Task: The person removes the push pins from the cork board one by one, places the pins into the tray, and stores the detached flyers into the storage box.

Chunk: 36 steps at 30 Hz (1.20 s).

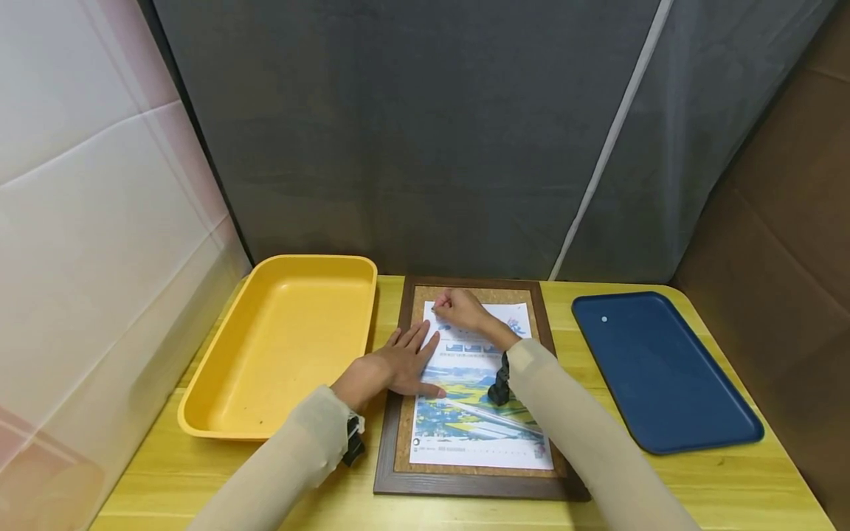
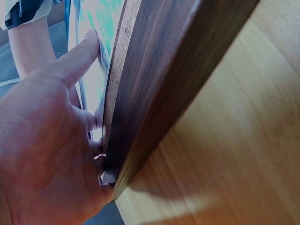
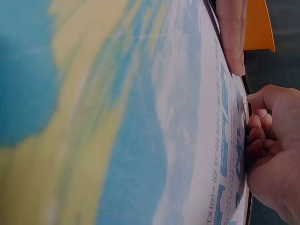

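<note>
A printed paper sheet (image 1: 481,450) with a blue, green and yellow landscape lies on a framed corkboard (image 1: 406,450). My left hand (image 1: 403,363) rests with spread fingers over the sheet's left edge and the frame; in the left wrist view, its thumb (image 2: 84,51) lies on the print beside the dark wooden frame (image 2: 150,61). At the sheet's top left corner my right hand (image 1: 461,310) pinches something tiny, likely a pushpin, mostly hidden by the fingertips. The right wrist view shows the right hand's (image 3: 276,145) curled fingers and thumb close against the sheet's top edge.
A deep yellow tray (image 1: 368,317) stands left of the board. To the right lies a flat navy tray (image 1: 671,376) with a small white round piece (image 1: 604,319) on it. A dark grey partition (image 1: 412,147) rises behind the wooden table (image 1: 730,487).
</note>
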Available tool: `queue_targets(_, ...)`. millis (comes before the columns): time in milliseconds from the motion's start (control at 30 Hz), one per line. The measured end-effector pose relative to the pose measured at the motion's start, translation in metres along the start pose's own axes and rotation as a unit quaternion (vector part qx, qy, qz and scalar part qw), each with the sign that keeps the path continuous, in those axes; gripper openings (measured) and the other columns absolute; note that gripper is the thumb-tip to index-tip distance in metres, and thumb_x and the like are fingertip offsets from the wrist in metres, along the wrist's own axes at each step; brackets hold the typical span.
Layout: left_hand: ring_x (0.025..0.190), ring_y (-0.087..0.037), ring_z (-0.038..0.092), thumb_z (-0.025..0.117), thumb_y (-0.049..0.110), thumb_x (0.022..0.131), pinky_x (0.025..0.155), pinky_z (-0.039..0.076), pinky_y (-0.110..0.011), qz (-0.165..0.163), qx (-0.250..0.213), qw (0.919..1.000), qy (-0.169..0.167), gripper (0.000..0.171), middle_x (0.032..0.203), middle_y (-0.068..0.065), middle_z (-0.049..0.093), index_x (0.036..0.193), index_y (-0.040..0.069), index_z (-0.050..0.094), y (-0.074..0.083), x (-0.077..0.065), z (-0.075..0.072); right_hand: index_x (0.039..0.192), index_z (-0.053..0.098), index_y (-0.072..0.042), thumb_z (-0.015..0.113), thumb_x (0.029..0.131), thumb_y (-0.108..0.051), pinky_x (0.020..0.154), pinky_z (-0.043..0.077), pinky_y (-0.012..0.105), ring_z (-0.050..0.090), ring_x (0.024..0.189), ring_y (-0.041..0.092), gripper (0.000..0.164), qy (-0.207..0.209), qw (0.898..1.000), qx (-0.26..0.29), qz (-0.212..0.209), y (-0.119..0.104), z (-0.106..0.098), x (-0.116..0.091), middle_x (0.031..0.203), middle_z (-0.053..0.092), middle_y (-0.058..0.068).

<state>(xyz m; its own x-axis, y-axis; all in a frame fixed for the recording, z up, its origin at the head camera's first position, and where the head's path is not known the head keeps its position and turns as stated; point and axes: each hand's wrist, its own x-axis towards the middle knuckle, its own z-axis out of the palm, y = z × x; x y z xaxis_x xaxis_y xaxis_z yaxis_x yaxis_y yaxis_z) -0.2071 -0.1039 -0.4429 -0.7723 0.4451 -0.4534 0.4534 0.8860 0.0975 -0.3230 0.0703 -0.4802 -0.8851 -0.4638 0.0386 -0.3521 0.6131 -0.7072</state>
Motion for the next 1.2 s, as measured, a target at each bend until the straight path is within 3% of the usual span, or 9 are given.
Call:
queue_targets(700,0.165,-0.029,-0.007,0.055,0.08,0.093,0.132,0.002,-0.054,-0.002,-0.018,0.9998,-0.001,0.114,0.179,-0.011,-0.01,0.172,0.016,0.005,-0.003,0.003,0.006,0.101,0.073,0.002,0.066,0.103,-0.009,0.072,0.046,0.022,0.055,0.077,0.011,0.013,-0.014,0.999,0.043,-0.015,0.003,-0.004,-0.014,0.09,0.068,0.008)
queue_targets(800,0.165,-0.027,-0.007,0.056,0.077,0.094,0.132,0.002,-0.051,-0.006,-0.009,0.9999,-0.004,0.111,0.179,-0.009,-0.009,0.172,0.017,0.006,0.001,-0.003,0.0,0.103,0.073,0.002,0.065,0.104,-0.01,0.071,0.046,0.023,0.056,0.079,0.012,0.014,-0.018,0.998,0.054,-0.008,0.002,-0.008,-0.017,0.092,0.068,0.008)
queue_targets(1200,0.164,-0.027,-0.013,0.056,0.077,0.094,0.132,0.002,-0.053,-0.002,-0.017,0.9998,-0.009,0.113,0.178,-0.01,-0.015,0.172,0.016,0.001,-0.001,0.003,0.001,0.105,0.074,0.005,0.064,0.102,-0.006,0.074,0.048,0.023,0.057,0.08,0.012,0.015,-0.01,0.998,0.055,-0.036,0.003,-0.03,-0.024,0.094,0.07,0.011)
